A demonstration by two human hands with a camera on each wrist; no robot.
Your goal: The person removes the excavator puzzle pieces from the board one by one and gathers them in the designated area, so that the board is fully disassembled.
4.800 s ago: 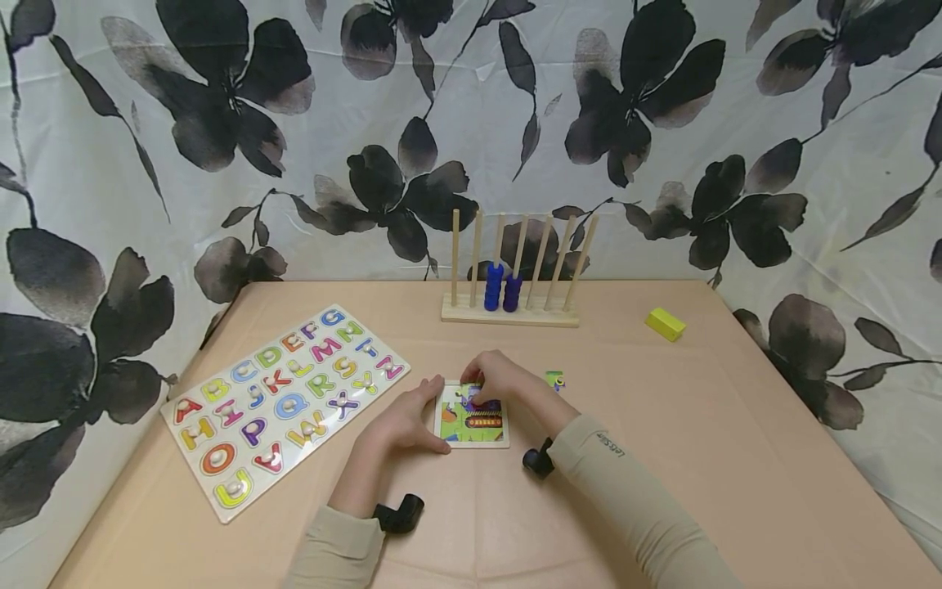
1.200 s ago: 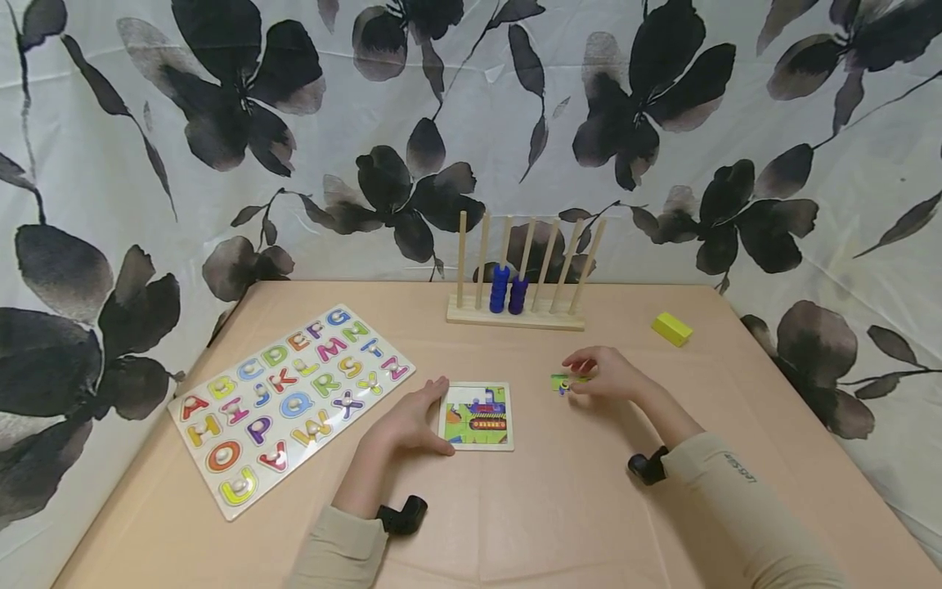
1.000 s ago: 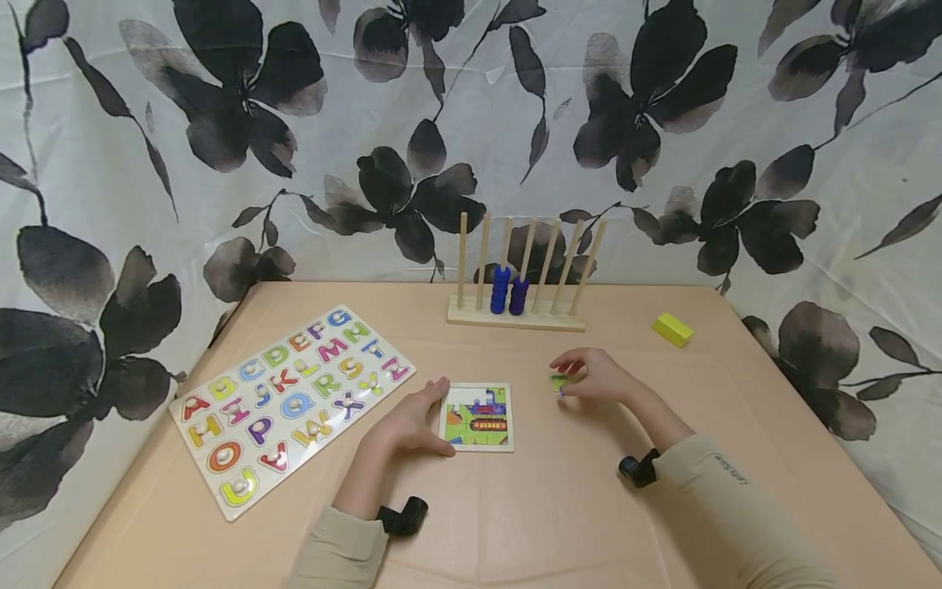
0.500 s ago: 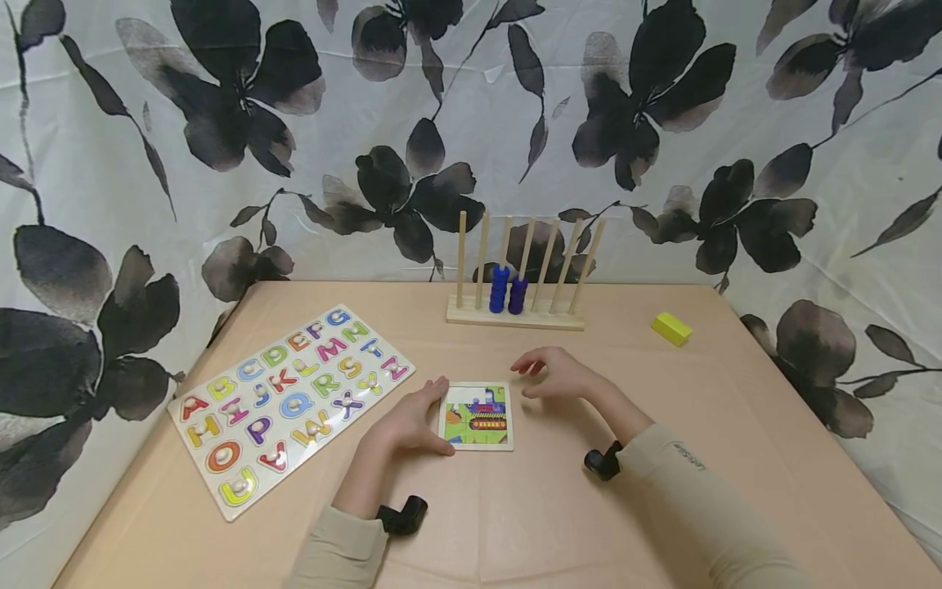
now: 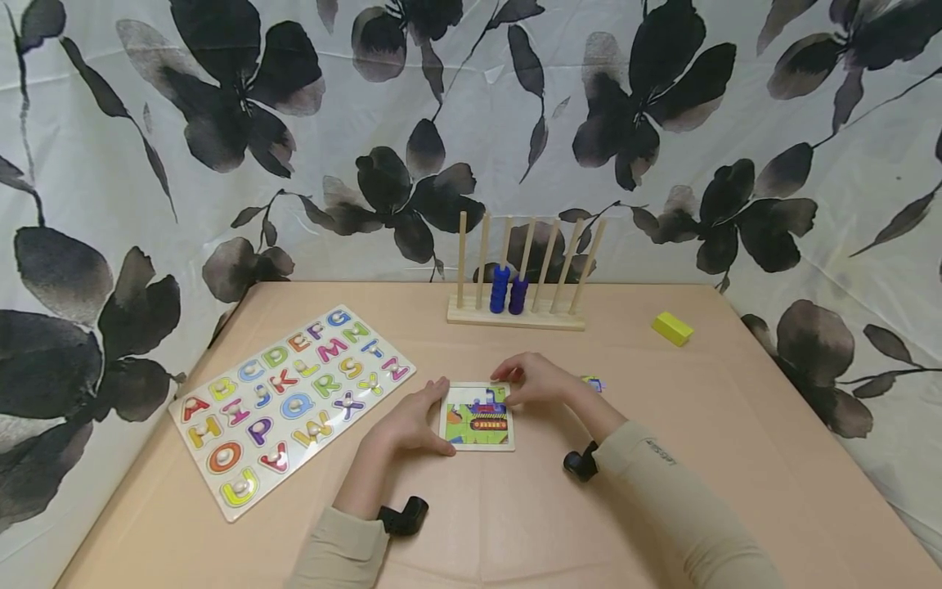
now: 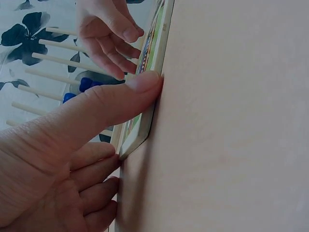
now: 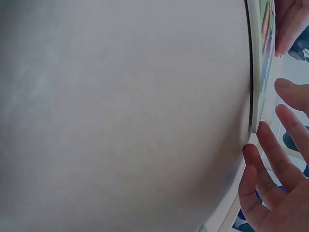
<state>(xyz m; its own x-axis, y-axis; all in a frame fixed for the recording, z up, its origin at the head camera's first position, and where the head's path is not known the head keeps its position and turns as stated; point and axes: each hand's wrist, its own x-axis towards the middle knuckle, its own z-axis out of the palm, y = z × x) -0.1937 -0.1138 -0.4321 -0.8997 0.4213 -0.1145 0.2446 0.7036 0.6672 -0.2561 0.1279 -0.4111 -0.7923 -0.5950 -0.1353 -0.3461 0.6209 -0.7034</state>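
Picture puzzle (image 5: 486, 421) in white frame, tracked vehicle pictured, around middle of bench (image 5: 530, 523). Left hand (image 5: 408, 425) grips its left side, thumb on near edge. Right hand (image 5: 540, 384) at its far right corner, fingers bent; cannot tell whether they hold anything. Same arm partly hides loose puzzle piece (image 5: 594, 383). Alphabet board (image 5: 278, 427), A to Z, toward left edge. 7-peg stand (image 5: 515, 319), 2 pegs with blue rings (image 5: 499, 290), at far edge. Yellow block (image 5: 673, 329) near far right corner. Right sleeve (image 5: 670, 491): lettering illegible.
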